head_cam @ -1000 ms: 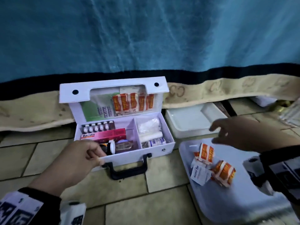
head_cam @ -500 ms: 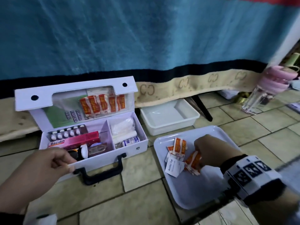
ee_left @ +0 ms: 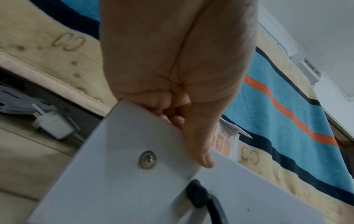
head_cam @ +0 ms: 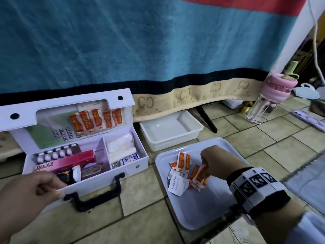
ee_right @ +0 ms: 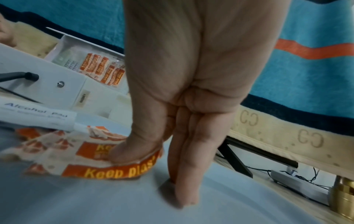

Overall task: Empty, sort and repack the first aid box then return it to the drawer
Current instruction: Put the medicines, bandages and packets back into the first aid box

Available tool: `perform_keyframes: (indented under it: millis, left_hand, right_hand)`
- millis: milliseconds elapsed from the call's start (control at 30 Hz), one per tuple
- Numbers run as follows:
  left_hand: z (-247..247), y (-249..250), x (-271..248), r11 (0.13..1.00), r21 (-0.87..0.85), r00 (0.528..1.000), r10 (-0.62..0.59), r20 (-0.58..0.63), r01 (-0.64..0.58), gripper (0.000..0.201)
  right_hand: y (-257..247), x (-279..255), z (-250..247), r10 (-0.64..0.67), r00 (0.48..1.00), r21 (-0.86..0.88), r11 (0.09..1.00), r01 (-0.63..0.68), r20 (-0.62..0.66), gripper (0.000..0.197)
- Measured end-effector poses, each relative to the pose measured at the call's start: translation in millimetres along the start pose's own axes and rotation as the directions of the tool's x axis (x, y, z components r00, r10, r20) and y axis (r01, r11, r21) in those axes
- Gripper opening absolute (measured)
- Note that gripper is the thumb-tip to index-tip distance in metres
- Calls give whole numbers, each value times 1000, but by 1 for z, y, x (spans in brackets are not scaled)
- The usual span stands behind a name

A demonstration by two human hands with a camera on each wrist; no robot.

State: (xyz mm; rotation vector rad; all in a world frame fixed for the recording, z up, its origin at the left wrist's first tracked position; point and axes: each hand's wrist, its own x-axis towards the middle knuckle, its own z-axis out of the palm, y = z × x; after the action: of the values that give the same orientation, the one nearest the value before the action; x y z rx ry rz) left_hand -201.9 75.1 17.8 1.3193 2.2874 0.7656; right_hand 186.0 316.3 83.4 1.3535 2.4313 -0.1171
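First aid box [head_cam: 84, 175] steadied by my left grip [head_cam: 33, 189] pinching its front wall; my right grip [head_cam: 213, 163] has dropped to the tray [head_cam: 207, 213], now pinching plaster strips [head_cam: 199, 175], so emptying continues.

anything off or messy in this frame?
Nothing spilled or broken. The plaster packets and alcohol pad lie in a loose heap on the tray, mid-sort; the first aid box stands open.

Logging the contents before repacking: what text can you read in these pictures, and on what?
"Bacidin": pink carton in the first aid box.
"Alcohol Pad": white sachet on the tray.
"Keep plast": orange plaster wrappers under the right hand.
"CC": blanket border.
Tape roll, lid cards: unreadable.
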Motion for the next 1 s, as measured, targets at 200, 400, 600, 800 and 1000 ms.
perform_keyframes:
  millis: [200,400,600,800,1000]
  left_hand:
    - [-5,34,-7,998,56,999,39,12,-39,49]
    - [-5,35,-4,1000,-4,999,24,48,-24,39]
    - [-4,52,-10,998,-58,1000,11,-24,-12,40]
    - [-6,65,-15,997,-66,998,30,-47,-33,35]
    - [-8,73,-19,996,-86,998,21,-52,-25,26]
  right_hand:
    - [5,-6,0,-22,1000,148,989,22,0,13]
    - [19,-8,-21,42,990,352,932,-87,135,17]
    - [-10,-19,-68,-116,990,454,880,140,-79,22]
    - [-87,-7,-90,-328,920,723,579,376,-216,28]
    - [-174,16,-97,-449,822,500,652,569,-350,30]
